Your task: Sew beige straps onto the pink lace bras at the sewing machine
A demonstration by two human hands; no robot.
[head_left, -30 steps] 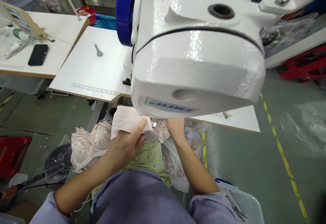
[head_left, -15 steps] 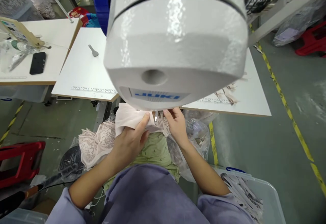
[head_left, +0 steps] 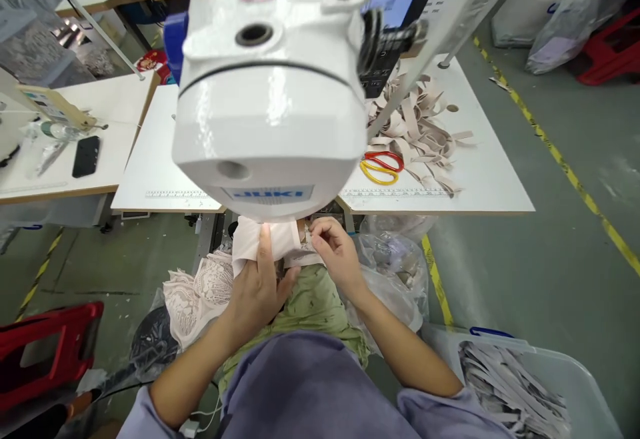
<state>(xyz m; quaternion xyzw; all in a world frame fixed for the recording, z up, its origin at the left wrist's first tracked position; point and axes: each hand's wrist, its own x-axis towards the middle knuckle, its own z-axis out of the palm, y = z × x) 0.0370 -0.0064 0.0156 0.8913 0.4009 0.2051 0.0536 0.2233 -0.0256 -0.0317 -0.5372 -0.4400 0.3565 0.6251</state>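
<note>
Pale pink bra fabric (head_left: 245,239) lies under the head of a white JUKI sewing machine (head_left: 270,132). My left hand (head_left: 257,292) has one finger stretched over the fabric, its thumb out to the side and its other fingers tucked beneath, so the cloth is held between them. Beside the fabric's right edge, my right hand (head_left: 340,256) is closed in a pinch; what is between its fingertips is too small to make out. Lace bra cups (head_left: 200,292) hang to the left of my left hand. The machine head hides the needle area.
Red and yellow scissors (head_left: 383,167) and a pile of beige strips (head_left: 420,132) lie on the right of the white table (head_left: 480,179). Green cloth (head_left: 310,306) covers my lap. A clear bin (head_left: 575,372) of strips stands at right, and a red stool (head_left: 50,346) at left.
The view has shifted back, revealing the scissors and strips. My left thumb has come off the fabric and a finger now lies on it. My right fingers have curled in more.
</note>
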